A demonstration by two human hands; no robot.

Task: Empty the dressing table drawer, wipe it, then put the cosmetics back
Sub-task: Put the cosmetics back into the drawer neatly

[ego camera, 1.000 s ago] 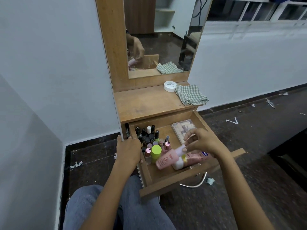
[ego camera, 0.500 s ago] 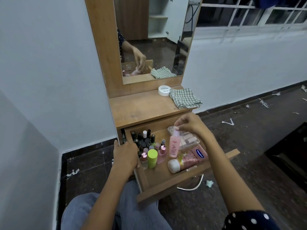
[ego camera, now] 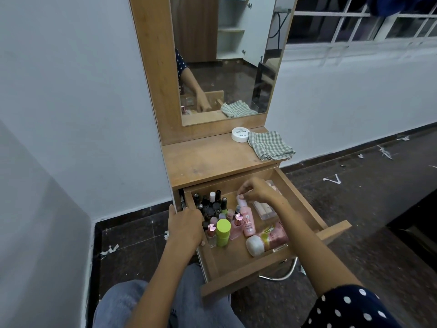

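While upright in drawer (ego camera: 305,209):
pink bottle (ego camera: 247,220): cap pinched by right hand (ego camera: 257,192) above.
left hand (ego camera: 186,224): gripping drawer's left wall.

Person seen from a head-worn view: both forearms bare to the left hand (ego camera: 186,227) and right hand (ego camera: 259,192); a dark navy sleeve (ego camera: 352,308) with white polka dots on the right upper arm; light blue denim jeans (ego camera: 132,304) on the legs.

A pink bottle (ego camera: 247,218) stands in the brown wooden drawer (ego camera: 238,278), a lime-green cap (ego camera: 223,228) at its 9 o'clock, a green-and-white checked cloth (ego camera: 269,145) and white tin (ego camera: 240,134) on the tabletop (ego camera: 208,159), a navy white-dotted sleeve (ego camera: 350,308) below.
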